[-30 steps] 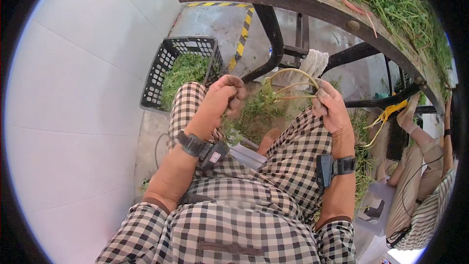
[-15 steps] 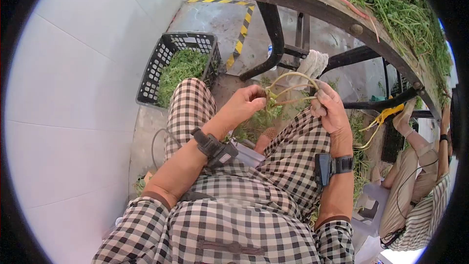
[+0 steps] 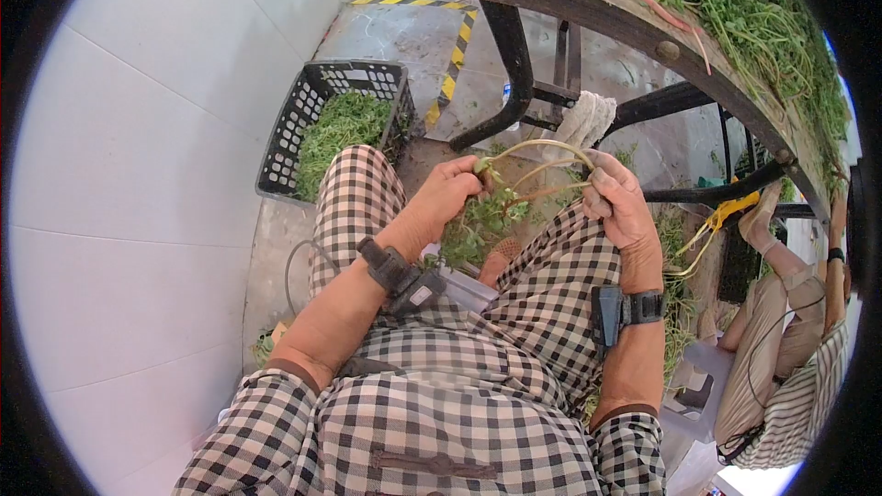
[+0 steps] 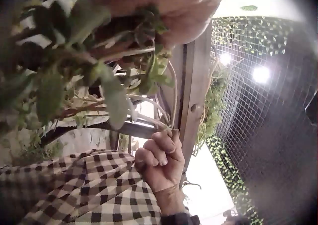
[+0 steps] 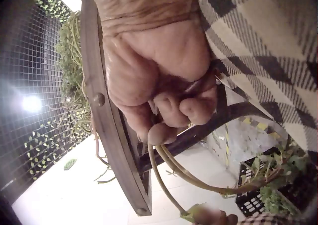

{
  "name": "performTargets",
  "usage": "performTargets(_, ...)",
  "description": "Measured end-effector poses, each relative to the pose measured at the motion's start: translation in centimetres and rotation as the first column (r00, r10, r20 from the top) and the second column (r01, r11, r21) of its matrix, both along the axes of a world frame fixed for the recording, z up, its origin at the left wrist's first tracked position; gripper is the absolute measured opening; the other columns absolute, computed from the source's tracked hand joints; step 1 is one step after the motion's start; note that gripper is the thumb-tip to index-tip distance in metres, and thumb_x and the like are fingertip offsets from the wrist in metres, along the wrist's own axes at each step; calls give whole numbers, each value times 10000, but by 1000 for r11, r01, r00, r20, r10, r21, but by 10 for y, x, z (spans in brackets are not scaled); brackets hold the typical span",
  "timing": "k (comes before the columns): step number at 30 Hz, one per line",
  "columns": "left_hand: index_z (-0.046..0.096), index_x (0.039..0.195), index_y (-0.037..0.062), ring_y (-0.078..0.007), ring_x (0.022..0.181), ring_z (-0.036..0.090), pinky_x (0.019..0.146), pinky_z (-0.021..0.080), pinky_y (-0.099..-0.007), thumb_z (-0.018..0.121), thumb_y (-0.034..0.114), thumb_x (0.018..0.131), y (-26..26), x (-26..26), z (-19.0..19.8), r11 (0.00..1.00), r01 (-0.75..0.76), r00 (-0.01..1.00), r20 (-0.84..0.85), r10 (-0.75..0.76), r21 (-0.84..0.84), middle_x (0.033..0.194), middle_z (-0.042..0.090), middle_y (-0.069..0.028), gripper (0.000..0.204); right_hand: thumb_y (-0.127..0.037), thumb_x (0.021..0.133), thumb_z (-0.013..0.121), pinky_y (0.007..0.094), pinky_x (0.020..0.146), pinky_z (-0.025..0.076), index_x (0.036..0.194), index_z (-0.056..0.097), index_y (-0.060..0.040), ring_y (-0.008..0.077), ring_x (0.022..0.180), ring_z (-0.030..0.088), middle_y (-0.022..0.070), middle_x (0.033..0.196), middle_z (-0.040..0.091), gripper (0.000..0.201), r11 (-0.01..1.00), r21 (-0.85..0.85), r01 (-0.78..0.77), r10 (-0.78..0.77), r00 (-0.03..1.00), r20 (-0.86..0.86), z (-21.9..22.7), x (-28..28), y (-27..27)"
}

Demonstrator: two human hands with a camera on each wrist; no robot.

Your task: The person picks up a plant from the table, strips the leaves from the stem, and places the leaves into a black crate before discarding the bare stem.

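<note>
Between the two hands arch several pale plant stems (image 3: 542,145) with green leaves (image 3: 473,230) hanging at their left part. The left hand (image 3: 447,197) pinches the leafy part with thumb and fingers. At the other side, the right hand (image 3: 623,202) grips the stem ends, its fingers curled in. In the left wrist view, leaves (image 4: 49,90) hang close to the camera, with the right hand (image 4: 164,160) holding the stems beyond. The right wrist view shows the curled right hand (image 5: 159,76) with stems (image 5: 184,173) coming out of its fingertips.
A black crate (image 3: 292,129) of greens stands on the floor at the left. Across the top right runs a table edge (image 3: 588,14) bearing a heap of greens (image 3: 763,28). A white cloth (image 3: 585,119) hangs on the black frame below. Another person's leg (image 3: 763,340) is at the right.
The left hand has moved from beside the plant to its leafy part and taken hold of it, then shifted slightly left. The right hand has stayed nearly in place.
</note>
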State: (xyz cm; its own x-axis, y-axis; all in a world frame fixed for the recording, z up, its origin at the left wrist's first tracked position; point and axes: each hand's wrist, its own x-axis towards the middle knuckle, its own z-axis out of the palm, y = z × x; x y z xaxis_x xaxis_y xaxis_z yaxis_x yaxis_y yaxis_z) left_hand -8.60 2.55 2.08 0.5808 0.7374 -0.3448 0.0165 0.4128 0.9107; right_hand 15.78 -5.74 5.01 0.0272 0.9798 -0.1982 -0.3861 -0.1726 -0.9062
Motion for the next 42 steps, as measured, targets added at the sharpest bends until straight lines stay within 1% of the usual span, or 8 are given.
performTargets(6,519,828,56,-116,699,535,601,458,-251,433,31,760,11,-15,-8,966,-140,986,59,156,-219,781,519,-8,113,-164,881,525,201,455,271,1182,472,-18,46,483,319,-51,635,410,339,998,8,63,-62,994,-88,-7,5,0)
performTargets(9,484,839,71,-127,655,515,564,457,-277,417,42,794,6,-36,-10,525,65,988,-127,84,848,793,505,-21,86,-153,894,509,203,450,269,1200,452,-24,44,470,310,-50,618,386,337,993,-1,115,-115,986,-124,-5,4,-1)
performTargets(11,478,874,76,-132,619,485,531,442,-281,410,50,819,7,-24,3,969,-245,965,89,246,-17,781,484,-23,91,-152,895,506,204,450,269,1210,443,-23,44,470,310,-47,622,389,346,994,-9,106,-107,985,-133,-4,4,-1)
performTargets(12,475,891,78,-134,600,470,515,434,-283,407,54,832,7,-17,9,808,-273,919,108,379,-522,775,473,-24,94,-154,895,507,204,450,270,1213,441,-22,44,471,311,-47,624,390,351,995,-7,96,-96,985,-142,-4,4,-1)
performTargets(21,555,1028,49,-55,537,416,438,336,-195,482,135,850,-7,5,3,1000,12,997,-74,-10,21,724,494,-8,211,-162,890,515,209,455,273,1220,432,-11,44,477,311,-50,631,392,372,999,-12,37,-38,991,-131,-3,1,-1)
performTargets(28,589,924,-23,-162,721,557,689,446,-296,512,144,792,-12,16,-15,792,191,945,-327,11,580,792,610,-81,227,-205,867,547,211,465,263,1174,493,-11,51,493,315,-43,639,434,368,1000,-4,-25,25,998,-63,-4,0,-1)
performTargets(35,585,855,-7,-154,701,538,669,444,-287,455,95,770,-9,14,-19,874,87,967,-252,42,479,725,573,-49,186,-242,851,571,193,462,266,1161,495,16,46,524,355,-40,668,450,411,998,-50,-42,45,997,69,0,-5,1)
performTargets(42,521,861,35,-131,596,455,544,413,-280,418,54,799,-3,9,-6,939,-198,979,-19,201,-281,700,485,-36,122,-217,859,561,197,462,262,1170,495,-12,45,509,329,-32,668,453,379,999,-34,10,-11,1000,-21,-2,-3,1)
